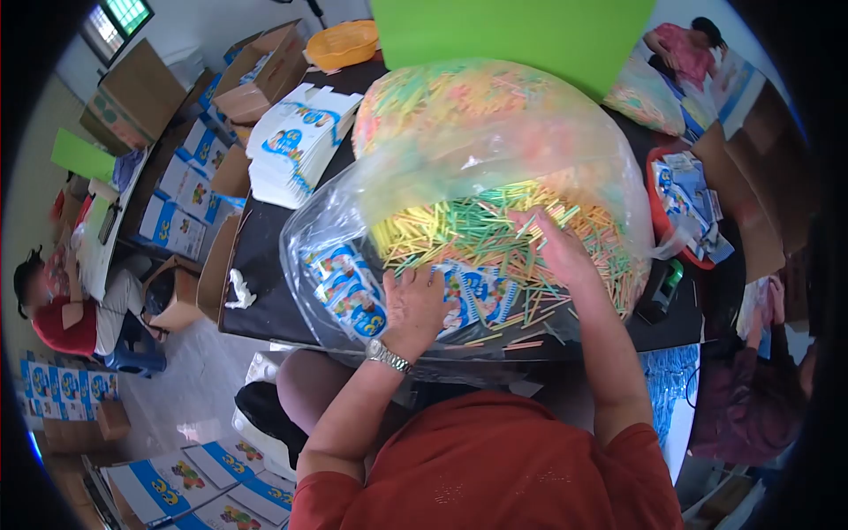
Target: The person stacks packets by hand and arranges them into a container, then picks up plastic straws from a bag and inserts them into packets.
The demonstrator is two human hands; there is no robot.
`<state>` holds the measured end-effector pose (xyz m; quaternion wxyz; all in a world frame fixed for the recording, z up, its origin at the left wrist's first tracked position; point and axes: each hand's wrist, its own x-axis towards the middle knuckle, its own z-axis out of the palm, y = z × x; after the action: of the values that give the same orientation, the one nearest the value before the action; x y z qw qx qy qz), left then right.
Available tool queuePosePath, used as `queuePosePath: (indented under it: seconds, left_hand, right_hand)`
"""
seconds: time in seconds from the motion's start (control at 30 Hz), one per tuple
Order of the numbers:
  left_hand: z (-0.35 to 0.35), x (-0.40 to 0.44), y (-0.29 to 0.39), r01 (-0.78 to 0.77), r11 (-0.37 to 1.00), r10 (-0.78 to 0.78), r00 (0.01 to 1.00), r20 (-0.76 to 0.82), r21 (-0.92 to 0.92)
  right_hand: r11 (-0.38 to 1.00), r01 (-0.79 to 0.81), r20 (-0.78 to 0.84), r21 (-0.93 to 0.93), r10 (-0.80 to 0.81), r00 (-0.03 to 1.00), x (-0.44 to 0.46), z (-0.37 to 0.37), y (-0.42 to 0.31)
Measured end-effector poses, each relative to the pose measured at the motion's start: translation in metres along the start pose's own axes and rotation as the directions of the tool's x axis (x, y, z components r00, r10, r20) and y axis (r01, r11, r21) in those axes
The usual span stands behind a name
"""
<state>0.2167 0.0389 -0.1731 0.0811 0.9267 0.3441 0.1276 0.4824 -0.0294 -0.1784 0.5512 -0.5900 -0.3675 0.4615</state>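
1 plastic bag (495,163), countless sticks (468,219) | my left hand (413,307) is lying palm-down between packets (347,290), fingers apart | my right hand (562,252) is pointing forward over sticks, grip unclear

Packets (340,278), cartons (184,190), printed lettering too blurred

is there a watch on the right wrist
No, the silver watch circles the wrist of the left hand, while the wrist of the right hand is bare.
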Motion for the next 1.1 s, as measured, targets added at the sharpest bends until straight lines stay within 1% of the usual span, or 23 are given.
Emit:
queuePosePath:
  seconds: [0.03,0.1,0.13,0.2,0.23,0.3,0.33,0.4,0.43,0.5,0.53,0.6,0.63,0.67,0.73,0.77,0.8,0.87,0.9,0.97,1.0,1.07,1.1]
  left_hand:
    - [0.0,0.0,0.001,-0.059,0.998,0.06,0.998,-0.017,0.029]
    - [0.0,-0.003,0.004,-0.129,0.99,0.132,0.989,-0.064,0.056]
    - [0.001,-0.003,0.004,-0.136,0.989,0.14,0.988,-0.059,0.061]
    - [0.004,-0.007,0.004,-0.224,0.951,0.269,0.938,-0.216,0.211]
    - [0.005,-0.009,0.005,-0.227,0.95,0.271,0.94,-0.209,0.213]
    - [0.006,-0.012,0.004,-0.151,0.986,0.157,0.983,-0.091,0.068]
    - [0.005,-0.011,0.003,-0.154,0.986,0.159,0.983,-0.086,0.07]
    - [0.003,-0.008,-0.001,-0.079,0.992,0.073,0.995,-0.063,-0.099]
    - [0.002,-0.007,-0.004,-0.079,0.992,0.073,0.995,-0.062,-0.098]
    - [0.001,-0.009,-0.011,-0.126,0.963,0.138,0.99,0.035,-0.236]
    - [0.003,-0.01,-0.011,-0.121,0.964,0.135,0.99,0.043,-0.236]
    - [0.008,-0.012,-0.009,0.008,0.832,-0.084,0.99,-0.111,-0.555]
    - [0.008,-0.012,-0.012,0.066,0.792,-0.1,0.995,-0.023,-0.607]
    - [0.011,-0.011,-0.013,0.072,0.79,-0.107,0.994,-0.021,-0.608]
    - [0.018,-0.009,-0.011,0.188,0.654,-0.188,0.979,0.082,-0.733]
    - [0.02,-0.008,-0.007,0.192,0.486,-0.203,0.974,0.104,-0.853]
    - [0.02,-0.009,-0.005,0.191,0.485,-0.206,0.973,0.101,-0.853]
    - [0.008,-0.007,0.006,0.293,0.232,-0.087,0.956,0.281,-0.927]
    - [0.014,-0.01,0.006,0.289,0.19,-0.097,0.957,0.275,-0.938]
    - [0.022,-0.013,0.01,0.254,0.16,-0.103,0.965,0.239,-0.954]
    - [0.024,-0.013,0.011,0.214,0.137,-0.107,0.974,0.201,-0.967]
    - [0.021,-0.013,0.014,0.163,0.188,-0.104,0.984,0.146,-0.968]
    - [0.019,-0.013,0.015,0.113,0.244,-0.099,0.991,0.091,-0.963]
  right_hand:
    - [1.0,0.006,-0.014,0.005,-0.006,1.0,-0.003,-0.004,0.0]
    - [0.976,0.144,-0.01,0.164,-0.144,0.989,-0.008,-0.007,0.001]
    - [0.988,0.156,-0.054,0.018,-0.155,0.986,-0.009,-0.007,0.003]
    - [0.983,0.174,-0.087,0.052,-0.169,0.982,-0.013,-0.004,0.008]
    - [0.978,0.193,-0.113,0.078,-0.184,0.976,-0.014,0.0,0.01]
    - [0.962,0.218,-0.107,0.166,-0.202,0.974,-0.015,0.006,0.015]
    - [0.949,0.255,-0.09,0.185,-0.242,0.966,-0.015,0.008,0.016]
    - [0.934,0.292,-0.077,0.205,-0.282,0.956,-0.016,0.01,0.019]
    - [0.942,0.261,-0.085,0.21,-0.249,0.965,-0.016,0.011,0.019]
    - [0.95,0.225,-0.09,0.217,-0.21,0.974,-0.02,0.015,0.018]
    - [0.965,0.198,-0.015,0.174,-0.199,0.98,-0.026,0.022,0.011]
    - [0.976,0.17,0.113,0.133,-0.185,0.976,-0.035,0.037,0.008]
    - [0.978,0.162,0.118,0.133,-0.178,0.977,-0.033,0.043,0.011]
    - [0.968,0.157,0.134,0.195,-0.184,0.974,-0.03,0.049,0.015]
    - [0.929,0.136,0.14,0.345,-0.194,0.971,-0.027,0.061,0.015]
    - [0.929,0.137,0.144,0.344,-0.196,0.97,-0.026,0.063,0.014]
    - [0.946,0.175,0.156,0.274,-0.223,0.962,-0.025,0.064,0.013]
    - [0.969,0.186,0.198,0.164,-0.217,0.956,-0.027,0.067,0.002]
    - [0.97,0.181,0.201,0.161,-0.212,0.956,-0.031,0.068,-0.006]
    - [0.968,0.247,0.188,0.035,-0.249,0.95,-0.037,0.074,-0.023]
    - [0.969,0.244,0.187,0.032,-0.246,0.951,-0.036,0.075,-0.022]
    - [0.952,0.216,0.199,0.216,-0.259,0.945,-0.035,0.075,-0.018]
    - [0.953,0.215,0.2,0.215,-0.259,0.945,-0.034,0.075,-0.016]
